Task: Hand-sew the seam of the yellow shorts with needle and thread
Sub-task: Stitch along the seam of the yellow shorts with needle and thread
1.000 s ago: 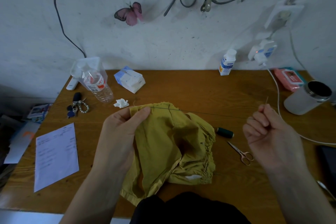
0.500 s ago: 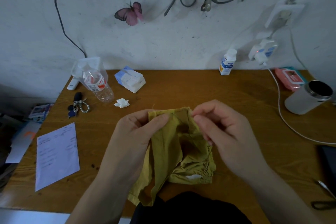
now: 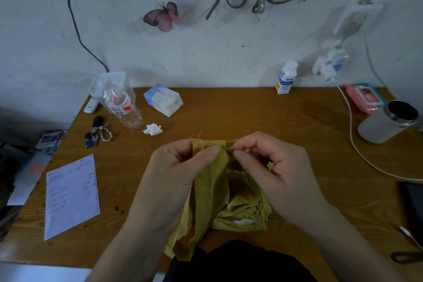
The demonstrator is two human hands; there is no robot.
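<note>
While the left hand point(image 3: 180, 167) pinches the top edge of the yellow shorts point(image 3: 212, 192), the right hand point(image 3: 277, 169) pinches the needle point(image 3: 225, 148) just beside the left thumb.

Dim, flat light w/ soft shadows; wide-angle edge warp.

Needle point(image 3: 225, 147) mostly hidden in right hand's point(image 3: 272, 167) pinch; thread too fine.

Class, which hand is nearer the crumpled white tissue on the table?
Left. The left hand grips the shorts right of the tissue, closer to the person; the right hand lies farther right.
</note>
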